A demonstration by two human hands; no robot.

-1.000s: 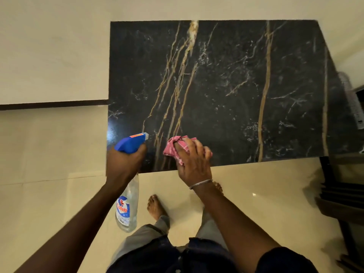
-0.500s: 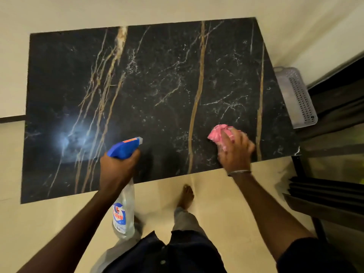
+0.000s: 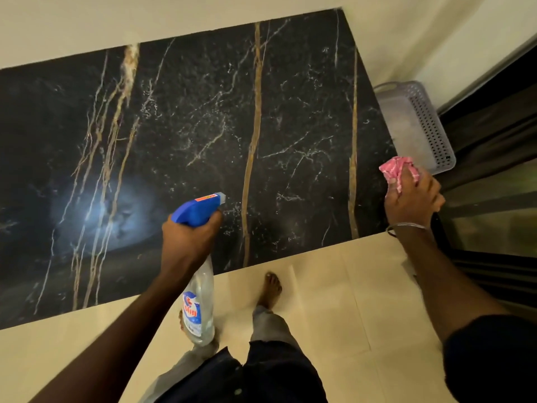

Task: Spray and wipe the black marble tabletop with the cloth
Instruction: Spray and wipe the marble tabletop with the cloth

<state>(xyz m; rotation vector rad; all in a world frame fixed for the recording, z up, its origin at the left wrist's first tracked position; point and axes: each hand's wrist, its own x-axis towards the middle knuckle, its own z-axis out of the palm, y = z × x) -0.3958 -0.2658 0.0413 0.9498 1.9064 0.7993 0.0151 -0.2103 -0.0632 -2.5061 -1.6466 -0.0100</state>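
Desk (image 3: pixel 203 126): black marble, gold and white veins, pale glare patch at left.
Cloth (image 3: pixel 396 167): pink, crumpled, at the desk's right edge.
Right grip (image 3: pixel 412 199): clenched around the cloth.
Left grip (image 3: pixel 189 237): grasping blue-headed spray bottle (image 3: pixel 200 309), nozzle over the desk.

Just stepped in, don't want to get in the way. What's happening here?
A person is cleaning the black marble tabletop. Their left hand grips a blue-headed spray bottle, nozzle pointing over the marble. Their right hand holds a bunched pink cloth by the table's right edge, near a grey perforated basket.
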